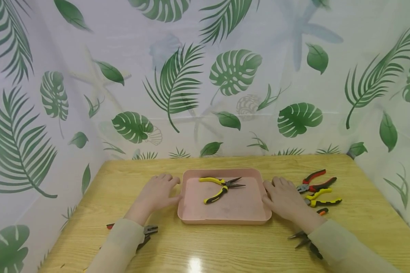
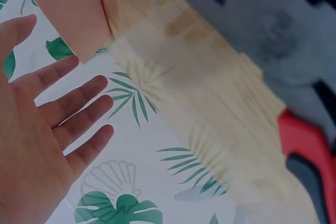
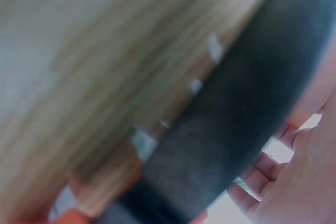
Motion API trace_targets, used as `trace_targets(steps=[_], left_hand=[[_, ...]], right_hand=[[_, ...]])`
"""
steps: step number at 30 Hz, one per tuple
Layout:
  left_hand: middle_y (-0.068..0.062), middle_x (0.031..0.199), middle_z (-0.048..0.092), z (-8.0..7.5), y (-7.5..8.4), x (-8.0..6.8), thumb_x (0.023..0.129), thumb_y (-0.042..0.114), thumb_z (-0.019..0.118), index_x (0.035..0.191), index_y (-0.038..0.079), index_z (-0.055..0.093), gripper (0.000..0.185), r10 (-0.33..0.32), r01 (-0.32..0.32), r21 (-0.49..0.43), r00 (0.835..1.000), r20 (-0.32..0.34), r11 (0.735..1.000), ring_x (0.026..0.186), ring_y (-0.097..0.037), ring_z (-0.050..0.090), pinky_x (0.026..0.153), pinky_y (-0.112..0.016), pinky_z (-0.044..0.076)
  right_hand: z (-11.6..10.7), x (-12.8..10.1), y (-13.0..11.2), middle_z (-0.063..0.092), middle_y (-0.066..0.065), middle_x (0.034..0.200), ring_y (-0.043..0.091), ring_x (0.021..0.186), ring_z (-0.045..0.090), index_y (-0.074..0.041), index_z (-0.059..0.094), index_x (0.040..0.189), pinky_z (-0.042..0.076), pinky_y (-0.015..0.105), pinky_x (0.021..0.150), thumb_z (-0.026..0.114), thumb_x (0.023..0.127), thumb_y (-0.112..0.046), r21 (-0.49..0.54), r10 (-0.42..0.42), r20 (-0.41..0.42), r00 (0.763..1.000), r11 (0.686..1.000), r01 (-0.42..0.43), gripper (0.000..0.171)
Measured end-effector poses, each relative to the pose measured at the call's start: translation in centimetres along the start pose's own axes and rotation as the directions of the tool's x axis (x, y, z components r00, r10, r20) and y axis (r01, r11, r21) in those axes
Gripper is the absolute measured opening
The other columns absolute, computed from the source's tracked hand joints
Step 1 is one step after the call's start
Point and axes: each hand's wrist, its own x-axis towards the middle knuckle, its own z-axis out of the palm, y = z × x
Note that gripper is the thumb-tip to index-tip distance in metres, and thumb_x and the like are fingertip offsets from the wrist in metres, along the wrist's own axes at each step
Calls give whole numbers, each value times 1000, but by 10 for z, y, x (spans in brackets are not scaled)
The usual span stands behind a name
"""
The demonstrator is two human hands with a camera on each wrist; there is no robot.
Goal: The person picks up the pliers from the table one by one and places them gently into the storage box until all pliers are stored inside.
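My left hand [image 1: 158, 192] and right hand [image 1: 284, 197] lie flat on the wooden table [image 1: 225, 246], fingers relaxed and grasping nothing, each touching a side wall of the pink tray [image 1: 225, 220] at the centre of the head view, as if to steady it. Inside the tray lies one pair of yellow-handled long-nose pliers [image 1: 222, 187], jaws pointing right. More pliers wait right of my right hand, a red-handled pair [image 1: 316, 182] and a yellow pair [image 1: 322, 198], with others half hidden under my sleeves at lower left and lower right.
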Motion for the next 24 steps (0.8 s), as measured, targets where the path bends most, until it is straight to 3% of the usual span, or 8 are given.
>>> trace_targets(steps=[24], left_hand=[[-11,125,69,4,-19,-29,100,46,68,129,11,66,46,-62,63,-22,998,30,998,119,-35,64,104,-55,51]], right_hand=[[2,1,1,48,9,87,23,77,39,-12,53,95,32,37,70,58,102,-25,-10,2,14,1000,1000,-2,15]])
